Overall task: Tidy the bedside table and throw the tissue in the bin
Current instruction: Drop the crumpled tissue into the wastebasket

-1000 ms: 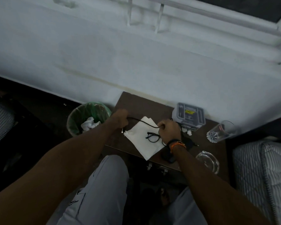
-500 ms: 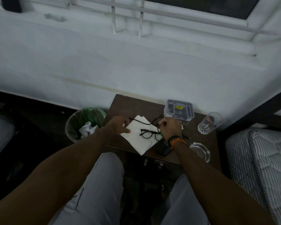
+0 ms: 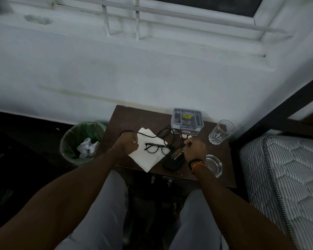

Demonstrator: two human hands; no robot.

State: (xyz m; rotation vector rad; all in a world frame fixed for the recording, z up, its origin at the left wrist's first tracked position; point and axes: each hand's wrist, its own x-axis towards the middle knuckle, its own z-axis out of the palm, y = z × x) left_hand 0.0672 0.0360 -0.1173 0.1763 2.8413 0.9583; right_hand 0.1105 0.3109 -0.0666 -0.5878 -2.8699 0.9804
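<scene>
Sitting far left on the floor, the green-lined bin (image 3: 83, 141) already holds a crumpled white wad, just beside the counter (image 3: 134, 116). The left hand (image 3: 127, 144) is fisted around one end of a black cable (image 3: 163, 134), knuckles up, at the left edge of the flat white tissue (image 3: 148, 157). Black glasses (image 3: 158, 147) lie on that tissue, so they should come off it before it goes to the bin. The cable loops across the tissue toward a grey box (image 3: 187, 120). The right hand (image 3: 195, 147) is curled tight, apparently pinching the cable's other end above a black glasses case (image 3: 173, 158). Gathering the cable in even loops, lifted slightly, would avoid dragging the glasses. A tumbler (image 3: 219, 132) and glass ashtray (image 3: 214, 164) stand further right.
</scene>
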